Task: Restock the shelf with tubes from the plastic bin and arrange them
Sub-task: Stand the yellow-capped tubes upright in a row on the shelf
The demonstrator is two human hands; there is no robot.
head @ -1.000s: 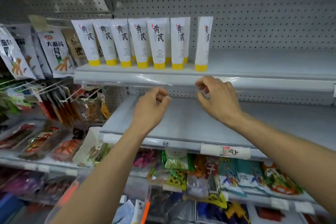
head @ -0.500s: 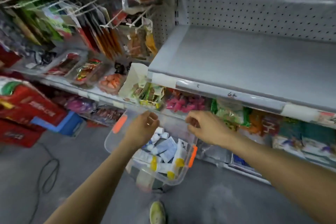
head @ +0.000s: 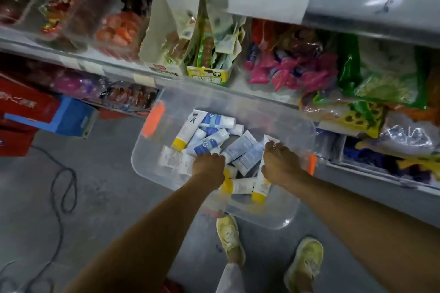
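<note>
Bin: clear plastic bin (head: 285, 126) with orange latches.
Tubes: white tubes (head: 207, 143) piled loose inside the bin, some yellow-capped, some blue-labelled.
Left hand (head: 209, 169): inside the bin, fingertips buried among tubes; grip cannot be told.
Right hand (head: 281, 164): inside the bin, fingers curled around a yellow-capped tube (head: 260, 188).
Behind the bin: shelf (head: 114, 68) of snack packets.
Before the bin: yellow shoes (head: 306, 261).

The bin (head: 281, 211) stands on the floor (head: 100, 197) before the shelf (head: 114, 68), tubes (head: 212, 143) heaped inside it (left hand (head: 209, 169) and right hand (head: 281, 164) both in among them). A cable (head: 64, 188) lies on the floor to its left.
</note>
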